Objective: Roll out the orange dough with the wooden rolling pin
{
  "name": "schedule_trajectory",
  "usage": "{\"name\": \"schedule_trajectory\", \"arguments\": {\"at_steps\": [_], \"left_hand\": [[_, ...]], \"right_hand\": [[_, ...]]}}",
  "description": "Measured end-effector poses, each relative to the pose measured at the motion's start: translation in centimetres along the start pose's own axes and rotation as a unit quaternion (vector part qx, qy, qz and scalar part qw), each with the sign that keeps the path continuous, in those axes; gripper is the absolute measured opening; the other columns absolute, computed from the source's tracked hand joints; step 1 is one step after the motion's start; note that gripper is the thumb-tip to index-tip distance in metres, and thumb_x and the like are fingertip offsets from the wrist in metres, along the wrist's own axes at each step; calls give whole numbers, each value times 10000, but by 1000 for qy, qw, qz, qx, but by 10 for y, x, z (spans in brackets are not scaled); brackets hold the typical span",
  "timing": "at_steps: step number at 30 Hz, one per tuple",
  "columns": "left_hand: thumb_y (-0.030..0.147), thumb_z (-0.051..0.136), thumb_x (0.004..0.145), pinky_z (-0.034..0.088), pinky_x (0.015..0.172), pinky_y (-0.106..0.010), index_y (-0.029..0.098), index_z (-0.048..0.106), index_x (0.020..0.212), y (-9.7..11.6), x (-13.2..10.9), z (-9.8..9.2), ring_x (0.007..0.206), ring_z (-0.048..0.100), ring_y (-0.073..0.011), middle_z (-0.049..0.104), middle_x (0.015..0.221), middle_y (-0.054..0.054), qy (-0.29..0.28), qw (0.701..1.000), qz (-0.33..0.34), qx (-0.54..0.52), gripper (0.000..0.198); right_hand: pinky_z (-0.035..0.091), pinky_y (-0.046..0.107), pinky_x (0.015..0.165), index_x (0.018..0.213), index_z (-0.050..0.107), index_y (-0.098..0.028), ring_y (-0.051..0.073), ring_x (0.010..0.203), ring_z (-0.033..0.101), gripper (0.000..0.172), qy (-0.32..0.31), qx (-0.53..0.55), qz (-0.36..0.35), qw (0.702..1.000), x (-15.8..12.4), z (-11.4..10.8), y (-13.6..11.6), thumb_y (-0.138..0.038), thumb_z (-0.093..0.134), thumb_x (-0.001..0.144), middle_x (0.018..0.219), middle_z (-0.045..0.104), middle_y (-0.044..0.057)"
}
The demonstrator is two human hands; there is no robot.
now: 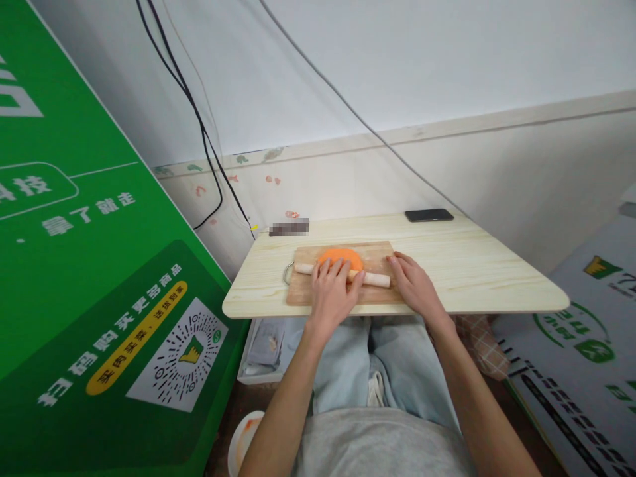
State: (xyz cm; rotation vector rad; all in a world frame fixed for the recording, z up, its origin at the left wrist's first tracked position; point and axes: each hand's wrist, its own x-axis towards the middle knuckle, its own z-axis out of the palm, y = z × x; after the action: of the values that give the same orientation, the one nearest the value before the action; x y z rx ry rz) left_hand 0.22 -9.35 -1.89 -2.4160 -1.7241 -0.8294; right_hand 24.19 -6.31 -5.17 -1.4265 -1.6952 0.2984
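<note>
A wooden cutting board [303,295] lies on the table in front of me. On it is a flattened, rounded piece of orange dough [342,254]. Across the near part of the dough lies a pale rolling pin [376,279], tilted slightly down to the right. My left hand [334,291] is over the rolling pin's middle, fingers bent across it and thumb toward the right; it hides part of pin and dough. My right hand [412,281] holds the board's right edge, its fingertips at the upper right corner. The rolling pin's right end stops short of that hand.
A black phone [429,215] lies at the table's [477,271] back right. A dark, blurred-out object [289,227] sits at the back left. Cables [199,119] hang along the wall. A green panel [99,265] stands left. Below are a white box [258,377] and a stained white bowl [241,440].
</note>
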Motion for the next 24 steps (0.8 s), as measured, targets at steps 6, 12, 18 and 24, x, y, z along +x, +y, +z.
{"name": "schedule_trajectory", "arguments": {"at_steps": [6,12,18,24], "left_hand": [[532,431,1194,309,1399,-534,269,691,1572,-3,-9,0,1633,493,-330,625,1696,-51,4,1000,4,3,529],[559,373,1214,454,1255,-496,244,825,1254,3,53,3,1372,693,-305,821,1392,-86,-72,997,-5,0,552],[540,418,1205,386,1329,-507,266,810,1311,3,32,4,1436,647,-297,784,1475,-74,-35,999,10,1,489],[510,436,1190,291,1422,-560,300,661,1602,-4,-19,1,1630,504,-319,619,1701,-46,9,1000,6,-6,514]], "right_hand": [[457,577,1323,1262,842,-241,381,1477,652,794,-2,-5,9,1000,0,0,-1,-810,308,1110,1553,726,171],[459,584,1316,1292,832,-207,386,1462,662,799,-5,-16,7,1000,0,0,-1,-781,304,1118,1544,722,200],[460,591,1317,1285,834,-238,383,1468,657,770,6,-12,4,1000,-1,0,-1,-788,322,1117,1536,732,181],[450,596,1328,1271,842,-242,395,1492,639,814,4,-14,7,1000,-1,0,0,-834,311,1098,1555,722,180]]}}
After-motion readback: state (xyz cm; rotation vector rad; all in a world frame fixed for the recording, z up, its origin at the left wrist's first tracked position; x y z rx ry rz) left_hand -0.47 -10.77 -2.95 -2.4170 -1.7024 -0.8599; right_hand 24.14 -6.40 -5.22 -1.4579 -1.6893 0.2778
